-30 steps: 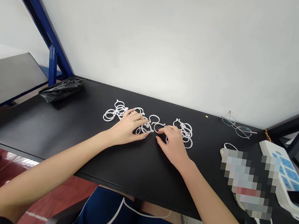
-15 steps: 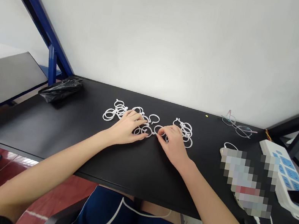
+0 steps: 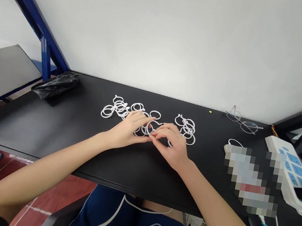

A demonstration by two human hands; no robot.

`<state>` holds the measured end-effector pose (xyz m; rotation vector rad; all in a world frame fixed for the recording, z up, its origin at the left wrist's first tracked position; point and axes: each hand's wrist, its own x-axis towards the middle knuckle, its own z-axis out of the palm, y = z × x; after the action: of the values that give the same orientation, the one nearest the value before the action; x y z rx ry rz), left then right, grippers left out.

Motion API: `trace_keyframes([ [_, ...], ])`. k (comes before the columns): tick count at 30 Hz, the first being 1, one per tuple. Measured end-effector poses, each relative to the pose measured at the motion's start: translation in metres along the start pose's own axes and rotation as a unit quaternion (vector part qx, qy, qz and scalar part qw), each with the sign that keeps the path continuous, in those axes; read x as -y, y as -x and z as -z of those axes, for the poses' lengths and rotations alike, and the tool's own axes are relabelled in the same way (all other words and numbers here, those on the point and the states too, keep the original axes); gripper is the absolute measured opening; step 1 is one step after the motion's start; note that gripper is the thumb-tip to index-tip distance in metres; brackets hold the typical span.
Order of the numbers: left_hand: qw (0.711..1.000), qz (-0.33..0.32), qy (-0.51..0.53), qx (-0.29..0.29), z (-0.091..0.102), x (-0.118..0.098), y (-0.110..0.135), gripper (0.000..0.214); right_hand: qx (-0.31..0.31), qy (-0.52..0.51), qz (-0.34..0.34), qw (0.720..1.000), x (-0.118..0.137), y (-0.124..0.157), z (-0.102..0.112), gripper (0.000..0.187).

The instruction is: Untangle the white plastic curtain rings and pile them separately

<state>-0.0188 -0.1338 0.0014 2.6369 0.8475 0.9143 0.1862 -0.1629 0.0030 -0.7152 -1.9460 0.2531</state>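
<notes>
Between my fingertips is a white plastic ring (image 3: 147, 128) with a gap in its loop, seen in the head view over the middle of the black table. My right hand (image 3: 173, 145) pinches its lower edge between thumb and fingers. Curved around the ring's other side, my left hand (image 3: 130, 128) has its thumb at the bottom edge and its index finger at the top. The two thumb tips meet. More white rings (image 3: 121, 108) lie heaped beyond my left hand, some partly hidden by it. Another group of rings (image 3: 188, 126) lies beyond my right hand.
A black plastic bag (image 3: 55, 85) lies at the table's left end. At the right are eyeglasses (image 3: 249, 127), a blurred-out phone-like object (image 3: 250, 181) with a cable, and a white power strip (image 3: 292, 173). A pale wall (image 3: 164, 37) rises behind the black table (image 3: 58, 124).
My right hand has moved left to meet my left hand, and its ring now sits between both hands' fingertips. The camera view has shifted slightly.
</notes>
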Motion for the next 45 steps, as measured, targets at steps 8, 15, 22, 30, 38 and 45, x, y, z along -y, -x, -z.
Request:
trace_keyframes([
  [8, 0.998, 0.036, 0.050, 0.003, 0.002, -0.007, -0.003, 0.040, 0.013, 0.008, 0.014, 1.000, 0.003, 0.001, -0.001, 0.008],
  [15, 0.997, 0.040, 0.069, -0.006, 0.005, -0.010, -0.005, 0.036, 0.046, -0.007, 0.030, 0.998, 0.000, 0.001, -0.002, 0.011],
  [22, 0.998, 0.036, 0.052, -0.002, 0.003, -0.009, -0.004, 0.035, 0.108, 0.014, 0.036, 0.993, 0.003, 0.001, 0.000, 0.018],
  [30, 0.990, 0.067, 0.121, -0.031, 0.013, -0.011, -0.008, 0.038, -0.026, 0.032, -0.007, 0.999, 0.000, 0.000, 0.005, 0.026],
  [38, 0.984, 0.083, 0.159, -0.019, 0.015, -0.009, -0.008, 0.034, -0.022, 0.047, -0.020, 0.998, 0.000, 0.000, 0.005, 0.016],
  [45, 0.982, 0.078, 0.169, -0.008, 0.015, -0.010, -0.006, 0.036, -0.033, 0.018, -0.012, 0.999, -0.001, -0.001, 0.005, 0.014],
])
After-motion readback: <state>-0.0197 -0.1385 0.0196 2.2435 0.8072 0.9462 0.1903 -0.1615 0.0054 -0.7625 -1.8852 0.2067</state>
